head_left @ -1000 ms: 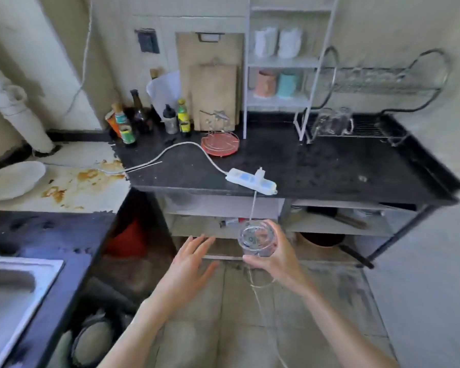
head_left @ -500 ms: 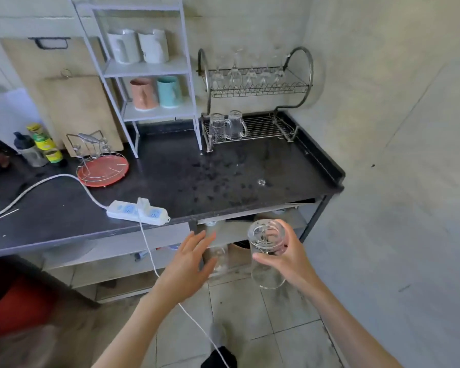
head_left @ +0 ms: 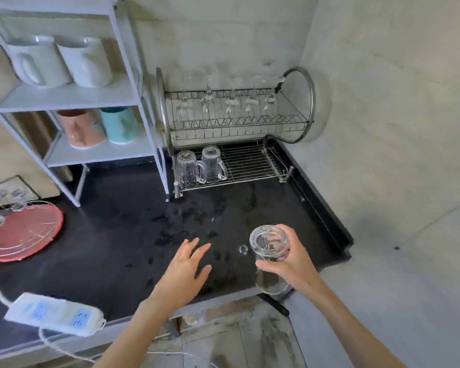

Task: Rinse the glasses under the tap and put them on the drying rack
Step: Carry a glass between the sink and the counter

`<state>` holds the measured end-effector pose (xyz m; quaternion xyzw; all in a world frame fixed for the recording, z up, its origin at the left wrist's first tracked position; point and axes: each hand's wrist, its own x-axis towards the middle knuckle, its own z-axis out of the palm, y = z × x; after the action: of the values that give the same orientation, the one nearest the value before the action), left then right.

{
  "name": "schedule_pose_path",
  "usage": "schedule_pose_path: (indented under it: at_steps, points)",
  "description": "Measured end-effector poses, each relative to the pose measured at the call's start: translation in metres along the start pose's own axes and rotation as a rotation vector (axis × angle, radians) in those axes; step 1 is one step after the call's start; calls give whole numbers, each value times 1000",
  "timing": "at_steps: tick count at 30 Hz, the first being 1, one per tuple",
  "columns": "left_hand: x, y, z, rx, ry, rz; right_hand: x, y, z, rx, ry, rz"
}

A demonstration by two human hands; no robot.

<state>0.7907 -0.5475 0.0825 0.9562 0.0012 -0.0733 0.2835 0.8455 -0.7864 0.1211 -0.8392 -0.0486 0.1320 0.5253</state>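
Head view: right hand point(head_left: 292, 264) grips a glass point(head_left: 270, 257) upright, mouth up, long axis near vertical, above the tabletop point(head_left: 112, 243) edge, left hand point(head_left: 182, 272) spread beside it, rack point(head_left: 234, 144) well beyond.

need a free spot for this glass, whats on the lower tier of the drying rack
Two glass mugs stand upside down at the left end of the lower tier; the wires to their right are bare. The upper tier hides the back strip.
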Motion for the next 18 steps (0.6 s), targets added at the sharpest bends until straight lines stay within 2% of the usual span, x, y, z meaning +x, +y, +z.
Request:
schedule_pose_path:
  at_steps: [4,7,14,18]
  points:
    - [47,-6,-11,46,69,-31,71,-9,-13,-46,-37,-31]
    - [78,-11,-10,95,63,-82,128,-16,-19,-96,-41,-80]
    - [153,-6,-5,191,86,-211,257,-18,-26,-40,-113,-92]
    - [188,-11,-6,277,-11,-294,309,-18,-16,-47,-148,-104]
